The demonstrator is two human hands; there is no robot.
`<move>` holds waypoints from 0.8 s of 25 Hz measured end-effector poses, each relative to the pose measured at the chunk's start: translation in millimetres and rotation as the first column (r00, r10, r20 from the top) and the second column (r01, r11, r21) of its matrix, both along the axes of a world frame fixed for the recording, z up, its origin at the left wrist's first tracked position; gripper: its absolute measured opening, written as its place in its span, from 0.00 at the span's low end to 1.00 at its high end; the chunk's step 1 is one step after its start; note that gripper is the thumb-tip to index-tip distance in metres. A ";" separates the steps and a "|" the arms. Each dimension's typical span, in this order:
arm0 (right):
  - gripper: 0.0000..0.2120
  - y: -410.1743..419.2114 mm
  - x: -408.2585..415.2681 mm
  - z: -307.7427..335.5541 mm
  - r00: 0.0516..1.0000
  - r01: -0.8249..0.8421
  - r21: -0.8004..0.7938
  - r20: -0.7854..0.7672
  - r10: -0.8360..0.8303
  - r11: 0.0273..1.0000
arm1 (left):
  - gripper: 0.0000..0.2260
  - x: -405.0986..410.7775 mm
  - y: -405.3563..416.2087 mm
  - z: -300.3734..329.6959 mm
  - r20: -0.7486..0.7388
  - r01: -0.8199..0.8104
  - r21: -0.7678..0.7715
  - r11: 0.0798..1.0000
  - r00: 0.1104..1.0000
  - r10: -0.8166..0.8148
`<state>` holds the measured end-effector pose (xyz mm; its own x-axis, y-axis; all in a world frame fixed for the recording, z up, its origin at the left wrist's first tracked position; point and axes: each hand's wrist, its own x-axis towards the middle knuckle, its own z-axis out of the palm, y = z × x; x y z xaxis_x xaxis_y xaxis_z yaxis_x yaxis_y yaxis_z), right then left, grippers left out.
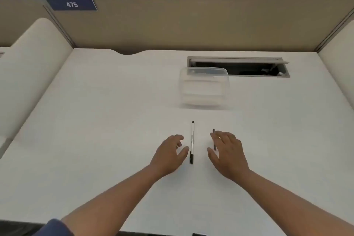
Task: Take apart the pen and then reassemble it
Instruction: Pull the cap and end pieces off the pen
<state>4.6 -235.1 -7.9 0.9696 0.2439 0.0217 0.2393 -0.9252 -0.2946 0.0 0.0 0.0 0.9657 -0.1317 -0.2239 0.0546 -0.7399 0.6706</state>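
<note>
A slim white pen [192,141] with black ends lies lengthwise on the white desk [115,120], pointing away from me. My left hand [170,154] hovers just left of its near end, fingers apart and holding nothing. A thin dark part [214,139], perhaps the pen's cap or refill, lies to the right of the pen. My right hand [228,151] partly covers it, fingers spread, and I cannot tell whether they touch it.
A clear plastic container [204,86] stands behind the pen. Behind that, an open cable hatch [239,67] is sunk into the desk. A tan partition [191,25] with a "475" sign [71,4] closes the back; cream side panels flank the desk.
</note>
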 end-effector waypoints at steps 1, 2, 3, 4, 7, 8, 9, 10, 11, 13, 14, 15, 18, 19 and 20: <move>0.24 0.1 -2.7 -4.6 1.000 -0.023 0.029 -0.004 0.023 0.999 | 0.18 -1.3 -4.1 -3.1 -0.053 -0.030 -0.037 0.999 0.998 0.028; 0.22 0.0 -5.8 -8.7 0.999 -0.039 0.063 -0.013 0.040 0.997 | 0.17 -1.8 -8.0 -6.5 -0.098 -0.052 -0.048 0.998 0.994 0.047; 0.21 -0.4 -11.1 -16.0 0.998 -0.060 0.093 0.006 0.059 0.994 | 0.16 -4.4 -11.8 -9.6 -0.133 -0.060 -0.052 0.997 0.990 0.053; 0.19 0.3 -16.4 -20.7 0.997 -0.063 0.108 -0.028 0.067 0.992 | 0.15 -6.8 -16.1 -11.4 -0.170 -0.071 -0.056 0.996 0.984 0.061; 0.15 2.7 -20.0 -30.4 0.992 -0.024 0.217 -0.117 0.050 0.976 | 0.12 -5.1 -24.8 -15.9 -0.210 -0.113 -0.089 0.990 0.973 0.092; 0.14 3.6 -19.0 -30.4 0.982 0.010 0.255 -0.185 0.039 0.967 | 0.11 -3.1 -25.4 -15.6 -0.204 -0.116 -0.081 0.990 0.974 0.098; 0.13 5.0 -18.9 -31.3 0.973 0.031 0.288 -0.228 0.037 0.957 | 0.11 -1.6 -26.3 -15.6 -0.207 -0.121 -0.064 0.991 0.973 0.106; 0.13 6.4 -18.2 -31.7 0.969 0.048 0.307 -0.246 0.031 0.951 | 0.11 0.2 -27.1 -15.1 -0.205 -0.123 -0.045 0.991 0.972 0.112; 0.12 7.7 -16.3 -31.4 0.967 0.065 0.321 -0.256 0.020 0.945 | 0.11 1.8 -27.6 -15.8 -0.210 -0.125 -0.032 0.992 0.971 0.116; 0.11 10.5 -8.7 -27.1 0.955 0.101 0.314 -0.296 -0.004 0.944 | 0.11 4.5 -29.7 -16.2 -0.216 -0.129 0.000 0.992 0.968 0.126; 0.10 12.1 -4.3 -24.7 0.944 0.111 0.295 -0.330 -0.008 0.949 | 0.12 5.1 -31.7 -16.8 -0.218 -0.131 0.022 0.991 0.967 0.132; 0.10 13.7 -0.6 -23.0 0.933 0.122 0.279 -0.360 -0.014 0.952 | 0.13 5.8 -34.0 -16.8 -0.217 -0.133 0.043 0.990 0.966 0.139; 0.11 16.2 3.6 -21.6 0.910 0.149 0.262 -0.415 -0.028 0.954 | 0.13 8.7 -40.6 -15.9 -0.196 -0.132 0.133 0.982 0.968 0.157; 0.12 16.1 2.6 -22.4 0.907 0.150 0.259 -0.419 -0.029 0.954 | 0.12 10.4 -41.9 -15.3 -0.192 -0.128 0.162 0.978 0.968 0.159; 0.12 16.0 1.4 -22.5 0.903 0.149 0.254 -0.430 -0.026 0.956 | 0.10 12.0 -42.3 -13.9 -0.195 -0.124 0.181 0.976 0.968 0.160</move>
